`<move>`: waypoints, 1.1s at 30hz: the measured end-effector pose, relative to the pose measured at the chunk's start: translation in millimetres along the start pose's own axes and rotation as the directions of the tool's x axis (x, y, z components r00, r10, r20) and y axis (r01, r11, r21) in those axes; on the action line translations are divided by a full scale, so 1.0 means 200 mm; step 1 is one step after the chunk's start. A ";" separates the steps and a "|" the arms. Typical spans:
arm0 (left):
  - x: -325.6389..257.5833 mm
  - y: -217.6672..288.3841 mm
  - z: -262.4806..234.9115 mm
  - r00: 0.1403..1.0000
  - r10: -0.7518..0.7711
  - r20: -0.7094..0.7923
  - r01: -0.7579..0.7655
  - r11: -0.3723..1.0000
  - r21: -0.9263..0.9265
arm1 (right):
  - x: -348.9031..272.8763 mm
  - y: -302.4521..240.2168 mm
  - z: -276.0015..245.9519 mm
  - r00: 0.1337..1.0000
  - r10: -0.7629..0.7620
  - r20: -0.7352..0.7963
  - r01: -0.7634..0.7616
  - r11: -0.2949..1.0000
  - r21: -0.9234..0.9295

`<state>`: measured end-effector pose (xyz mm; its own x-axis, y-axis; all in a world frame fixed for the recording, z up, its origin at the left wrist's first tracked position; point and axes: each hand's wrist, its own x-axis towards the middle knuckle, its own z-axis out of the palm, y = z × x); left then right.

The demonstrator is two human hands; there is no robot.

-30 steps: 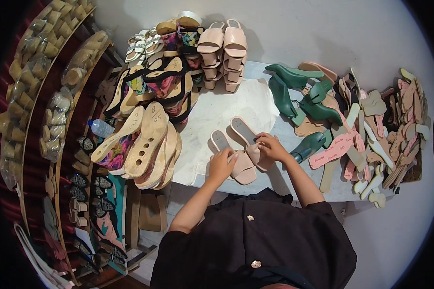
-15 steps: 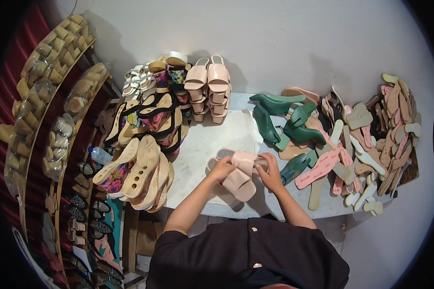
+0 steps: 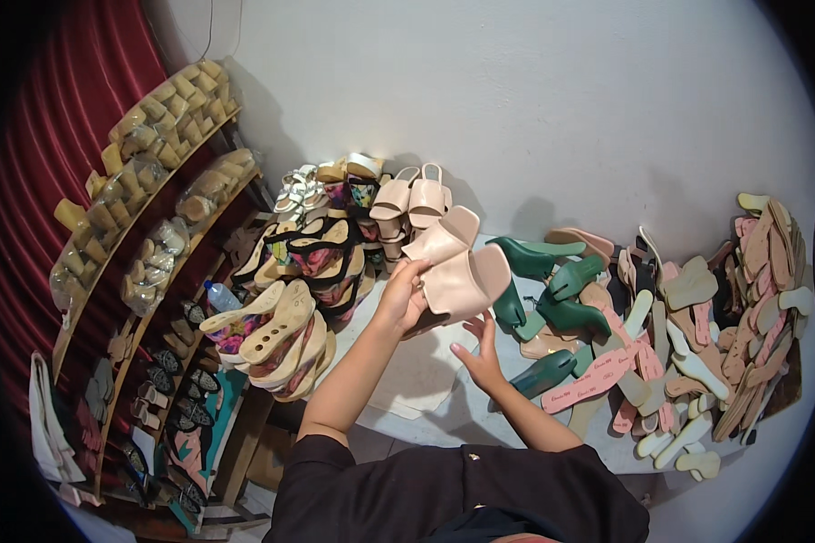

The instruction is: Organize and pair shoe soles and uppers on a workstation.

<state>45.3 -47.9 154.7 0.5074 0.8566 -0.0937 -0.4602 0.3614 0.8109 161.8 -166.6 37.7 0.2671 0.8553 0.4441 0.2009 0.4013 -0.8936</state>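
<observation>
A pair of pale pink slide sandals (image 3: pixel 466 282) is raised over the middle of the table, toes pointing away from me and to the right. My left hand (image 3: pixel 404 295) is closed around their left side, with the two sandals lying close together. Just below their right edge, my right hand (image 3: pixel 482 356) has its fingers apart and holds nothing. Behind the raised pair stands a stack of matching pink heeled sandals (image 3: pixel 429 201), partly hidden by it. A white sheet (image 3: pixel 407 380) lies on the table underneath.
Wooden-soled wedge sandals (image 3: pixel 282 328) are piled left of my left arm. Green shoe lasts (image 3: pixel 570 317) and heaped pink and beige insoles (image 3: pixel 607 376) cover the table's right side. Shelves with bagged heel blocks (image 3: pixel 154 163) and a water bottle (image 3: pixel 220 297) are at left.
My left hand has lifted the pink sandals up and away from me, toward the stack. My right hand has let go of them and opened. The whole view has shifted slightly.
</observation>
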 end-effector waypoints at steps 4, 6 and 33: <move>0.17 0.12 0.16 0.998 0.053 -0.012 -0.054 0.997 -0.056 | 0.28 0.06 0.08 0.996 0.026 -0.083 -0.006 0.974 0.228; 0.26 0.18 0.23 0.997 0.068 -0.026 -0.072 0.980 -0.188 | 0.44 0.08 0.10 0.984 -0.006 -0.176 0.047 0.972 0.232; 1.03 0.22 -0.46 0.547 0.834 -0.069 -0.532 0.410 0.740 | 1.48 0.41 0.33 0.971 -0.146 -0.191 0.079 0.944 -0.321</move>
<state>62.5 179.0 118.4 -0.1565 0.7955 0.5854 0.0804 -0.5805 0.8103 194.9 141.1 90.9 0.4099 0.7088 0.5741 0.5133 0.3410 -0.7875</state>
